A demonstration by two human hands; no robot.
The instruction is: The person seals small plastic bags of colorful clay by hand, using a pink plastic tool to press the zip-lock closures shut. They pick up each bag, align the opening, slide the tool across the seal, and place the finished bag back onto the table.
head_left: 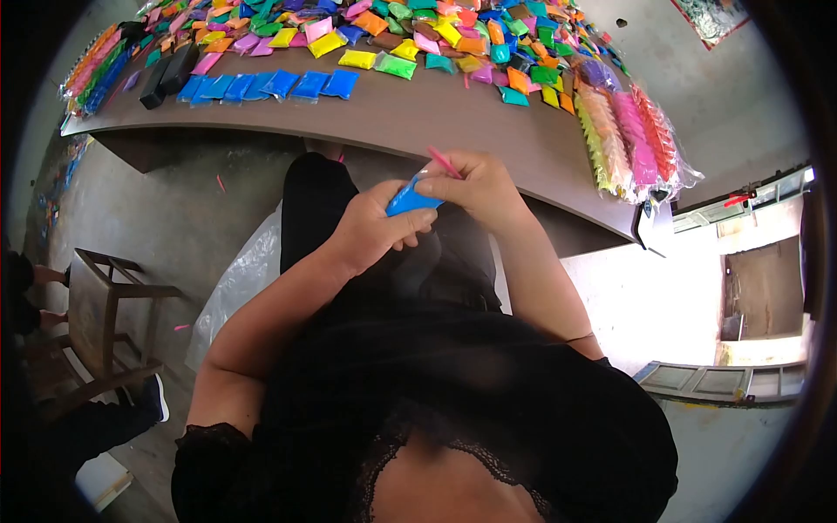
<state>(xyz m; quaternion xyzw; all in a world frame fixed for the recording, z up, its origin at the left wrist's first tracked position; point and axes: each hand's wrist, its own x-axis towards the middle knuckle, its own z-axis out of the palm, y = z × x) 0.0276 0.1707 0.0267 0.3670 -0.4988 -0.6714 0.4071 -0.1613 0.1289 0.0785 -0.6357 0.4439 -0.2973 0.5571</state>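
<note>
My left hand [377,220] is wrapped round a small blue packet [413,199] and holds it over my lap. My right hand [475,187] is closed at the packet's upper end, thumb and fingertips right at its edge. A thin pink stick [445,162] pokes out from between the right fingers, slanting up and to the left. On the table [384,109] beyond my hands, several similar blue packets [281,84] lie in a row near the front edge.
Many multicoloured packets [401,47] are heaped across the back of the table. Black boxes [167,77] stand at the left, and bagged coloured bundles [629,139] hang over the right end. A wooden chair [91,301] and another person's leg [113,427] are at lower left.
</note>
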